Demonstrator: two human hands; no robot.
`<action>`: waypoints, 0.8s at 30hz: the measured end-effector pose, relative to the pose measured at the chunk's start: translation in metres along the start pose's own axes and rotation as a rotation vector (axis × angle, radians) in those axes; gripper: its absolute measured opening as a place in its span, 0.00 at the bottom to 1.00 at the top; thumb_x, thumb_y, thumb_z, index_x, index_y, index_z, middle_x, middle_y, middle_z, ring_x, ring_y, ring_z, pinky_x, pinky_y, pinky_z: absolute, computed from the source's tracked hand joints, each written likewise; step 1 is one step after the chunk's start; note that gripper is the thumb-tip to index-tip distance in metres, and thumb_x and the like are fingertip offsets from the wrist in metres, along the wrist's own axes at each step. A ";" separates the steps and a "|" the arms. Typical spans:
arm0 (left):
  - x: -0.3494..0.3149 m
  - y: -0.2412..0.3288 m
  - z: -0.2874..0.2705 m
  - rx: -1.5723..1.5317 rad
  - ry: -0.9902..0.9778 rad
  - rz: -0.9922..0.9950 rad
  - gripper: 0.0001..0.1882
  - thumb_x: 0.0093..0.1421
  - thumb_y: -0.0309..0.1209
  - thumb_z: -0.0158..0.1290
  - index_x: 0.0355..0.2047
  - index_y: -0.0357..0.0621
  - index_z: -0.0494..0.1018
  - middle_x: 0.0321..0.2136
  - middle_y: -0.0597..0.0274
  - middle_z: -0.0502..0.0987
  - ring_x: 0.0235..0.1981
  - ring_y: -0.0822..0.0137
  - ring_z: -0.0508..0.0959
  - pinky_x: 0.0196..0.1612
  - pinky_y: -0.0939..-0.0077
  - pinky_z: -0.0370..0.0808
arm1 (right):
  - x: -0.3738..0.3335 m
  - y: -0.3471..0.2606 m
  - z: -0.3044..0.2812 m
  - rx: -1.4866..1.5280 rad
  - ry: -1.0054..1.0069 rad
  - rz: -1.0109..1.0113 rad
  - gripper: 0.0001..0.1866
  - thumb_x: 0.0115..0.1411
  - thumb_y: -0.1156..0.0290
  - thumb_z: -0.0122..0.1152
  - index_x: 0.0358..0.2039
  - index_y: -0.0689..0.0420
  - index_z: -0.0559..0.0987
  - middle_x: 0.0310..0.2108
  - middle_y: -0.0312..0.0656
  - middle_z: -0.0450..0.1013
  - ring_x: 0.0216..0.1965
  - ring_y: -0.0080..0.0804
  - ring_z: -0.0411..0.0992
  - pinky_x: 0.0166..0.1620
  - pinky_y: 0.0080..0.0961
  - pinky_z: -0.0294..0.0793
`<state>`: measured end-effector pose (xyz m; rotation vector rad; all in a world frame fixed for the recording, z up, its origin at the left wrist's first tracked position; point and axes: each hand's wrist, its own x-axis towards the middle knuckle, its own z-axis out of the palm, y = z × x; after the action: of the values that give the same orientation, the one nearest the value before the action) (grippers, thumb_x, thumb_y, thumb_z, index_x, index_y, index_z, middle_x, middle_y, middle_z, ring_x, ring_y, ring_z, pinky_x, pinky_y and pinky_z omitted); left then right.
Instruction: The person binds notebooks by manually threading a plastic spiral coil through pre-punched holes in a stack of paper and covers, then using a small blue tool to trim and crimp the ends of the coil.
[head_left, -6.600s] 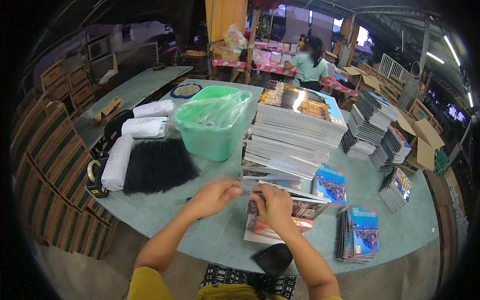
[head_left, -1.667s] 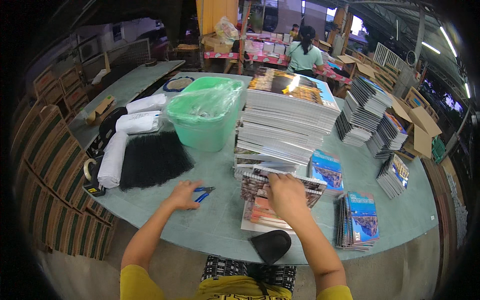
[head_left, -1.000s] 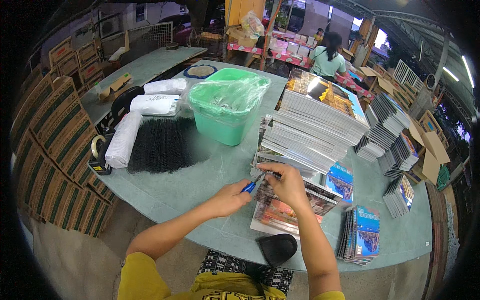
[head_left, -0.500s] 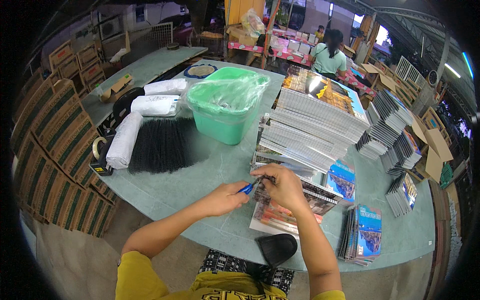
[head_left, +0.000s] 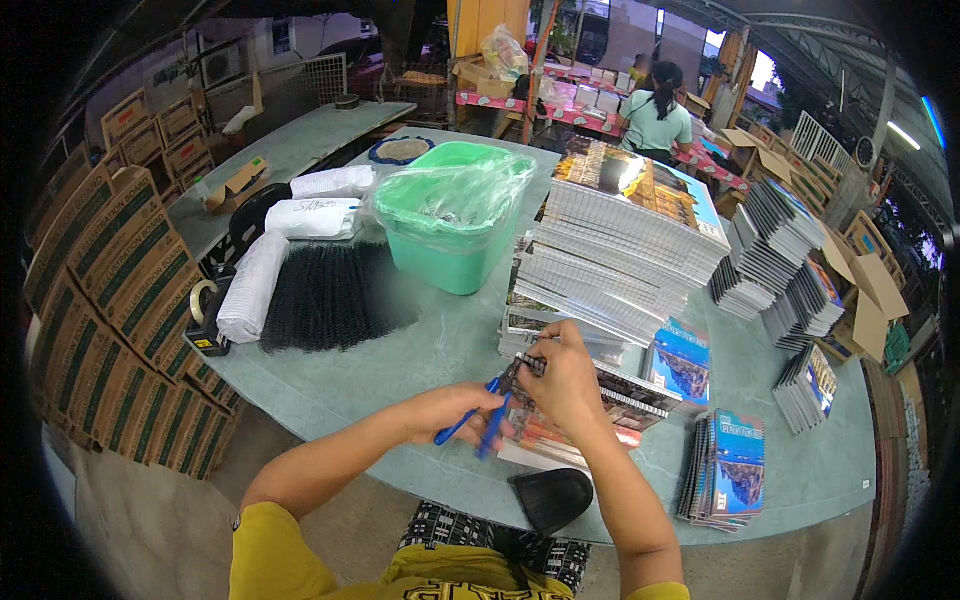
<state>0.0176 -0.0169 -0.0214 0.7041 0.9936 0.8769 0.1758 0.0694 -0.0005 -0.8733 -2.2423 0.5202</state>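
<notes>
My left hand [head_left: 448, 412] grips blue-handled pliers [head_left: 492, 425], their handles spread and slightly blurred. The jaws meet the black coil at the left end of a spiral-bound book's spine. My right hand [head_left: 562, 378] pinches that same end, its fingertips partly hiding the coil. The spiral-bound book [head_left: 635, 398] lies with its spine toward me, in front of a tall stack of books [head_left: 610, 265]. Beneath the hands is a sheet or cover with an orange picture [head_left: 530, 440]. A black rounded object [head_left: 553, 500] rests near the table's front edge.
Left of centre stand a green bin [head_left: 440, 255] lined with clear plastic, a pile of black coils [head_left: 330, 300] and white wrapped rolls [head_left: 255, 285]. Blue-covered books [head_left: 735, 465] are stacked at right. Brown cartons [head_left: 125, 310] rise at left. A person [head_left: 655, 120] sits farther back.
The pliers' handles have spread apart and swung downward, while my left fingers have loosened around them. My right hand has shifted slightly, still at the coil's end.
</notes>
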 end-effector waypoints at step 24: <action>0.029 0.132 -0.056 1.017 1.005 0.811 0.16 0.55 0.35 0.53 0.41 0.39 0.73 0.27 0.47 0.77 0.29 0.56 0.78 0.34 0.66 0.73 | -0.070 0.037 -0.044 -0.508 -0.053 -0.094 0.10 0.42 0.73 0.62 0.29 0.59 0.76 0.27 0.42 0.72 0.33 0.41 0.71 0.32 0.36 0.70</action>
<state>-0.0645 0.0777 0.0538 1.6701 2.1899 1.4832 0.2617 0.0507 -0.0217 -0.9978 -2.4945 -0.0831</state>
